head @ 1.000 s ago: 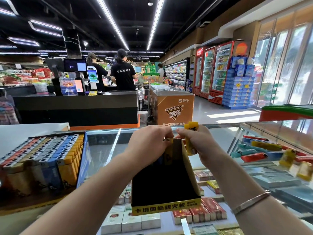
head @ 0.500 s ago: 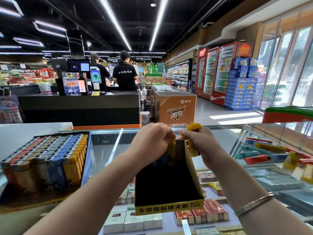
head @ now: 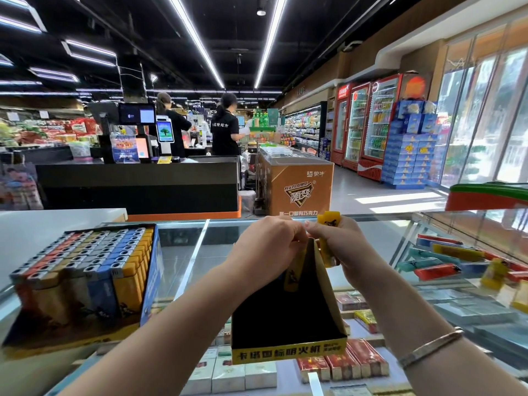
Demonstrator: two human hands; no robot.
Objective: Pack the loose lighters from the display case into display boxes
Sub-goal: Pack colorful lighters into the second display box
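A black display box (head: 283,318) with a yellow front strip stands tilted on the glass counter in front of me. My left hand (head: 265,250) pinches a yellow lighter (head: 292,274) at the box's far inner end. Just outside the box's right wall, my right hand (head: 340,247) grips more yellow lighters (head: 328,238). A full display box (head: 85,281) of red, grey, blue and yellow lighters sits at the left. Loose lighters (head: 440,261) lie on the glass at the right.
The glass counter (head: 183,252) covers shelves of cigarette packs (head: 343,364). Beyond it are a black checkout desk (head: 137,184), two people in black shirts, an orange freezer chest (head: 297,184) and drink fridges (head: 368,124). A white surface (head: 43,230) lies at the left.
My left hand has lowered the yellow lighter a little deeper into the box's far end. My right hand stays beside the box with its lighters. The camera has shifted slightly.
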